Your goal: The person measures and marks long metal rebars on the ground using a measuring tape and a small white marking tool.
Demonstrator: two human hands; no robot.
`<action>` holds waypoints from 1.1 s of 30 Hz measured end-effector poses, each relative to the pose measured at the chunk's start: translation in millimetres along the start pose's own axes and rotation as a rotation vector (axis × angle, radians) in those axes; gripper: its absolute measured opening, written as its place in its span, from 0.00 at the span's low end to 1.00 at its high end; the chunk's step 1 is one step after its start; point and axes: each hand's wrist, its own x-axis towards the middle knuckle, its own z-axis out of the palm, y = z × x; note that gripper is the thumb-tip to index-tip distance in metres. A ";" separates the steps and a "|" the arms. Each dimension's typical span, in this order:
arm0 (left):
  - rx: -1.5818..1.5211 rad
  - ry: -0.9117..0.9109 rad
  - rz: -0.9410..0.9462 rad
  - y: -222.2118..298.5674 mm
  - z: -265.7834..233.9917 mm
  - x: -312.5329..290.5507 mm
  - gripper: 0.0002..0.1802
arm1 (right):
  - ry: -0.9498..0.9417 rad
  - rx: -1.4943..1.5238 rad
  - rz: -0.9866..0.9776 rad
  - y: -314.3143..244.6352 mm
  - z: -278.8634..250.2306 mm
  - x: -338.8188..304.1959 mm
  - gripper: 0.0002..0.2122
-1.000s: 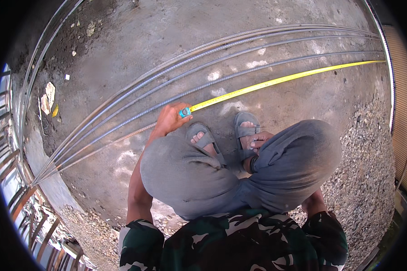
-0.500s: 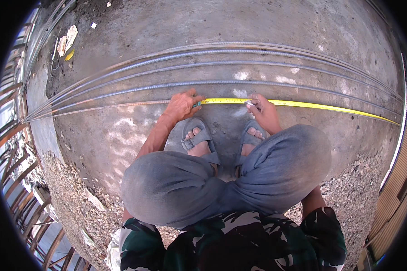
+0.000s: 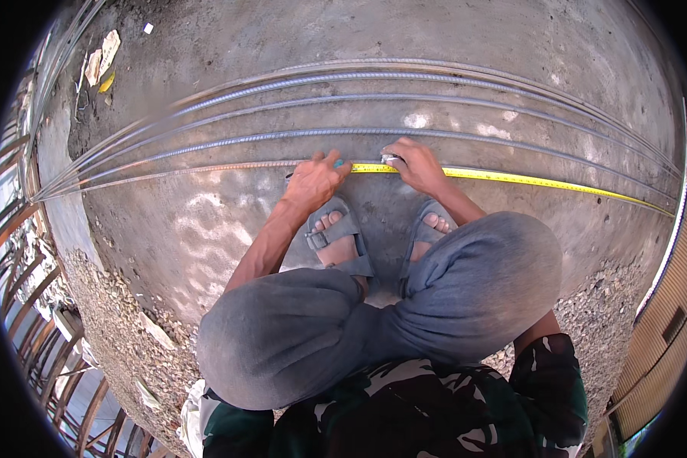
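I squat over a concrete floor. A yellow tape measure blade runs from my hands off to the right, lying along the nearest of several long ribbed steel bars. My left hand is closed on the blue tape measure case, pressed against the bar. My right hand rests on the tape and bar just to the right, fingers pinched around a small pale object I cannot identify. Grey sandals and my knees sit below the hands.
More steel bars lie parallel farther away across the floor. Gravel borders the slab at lower left and lower right. Rusty bar frames stand at the left edge. Paper scraps lie at upper left.
My view has swung so the bars now run level. My right hand came forward from my knee onto the tape. The left hand still holds the tape case at the bar.
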 end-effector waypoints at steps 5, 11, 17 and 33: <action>0.003 0.038 0.016 0.3 4.2 -5.4 0.18 | -0.043 0.052 -0.027 4.3 9.7 9.1 0.11; 0.001 0.040 -0.013 2.6 4.4 -7.4 0.19 | -0.081 0.115 -0.027 9.6 7.7 15.8 0.10; 0.002 0.029 -0.024 3.9 4.9 -7.8 0.19 | -0.126 0.105 -0.008 6.1 3.2 15.8 0.10; 0.012 0.010 -0.022 4.7 7.8 -5.7 0.19 | -0.130 0.055 -0.043 8.7 9.2 18.0 0.10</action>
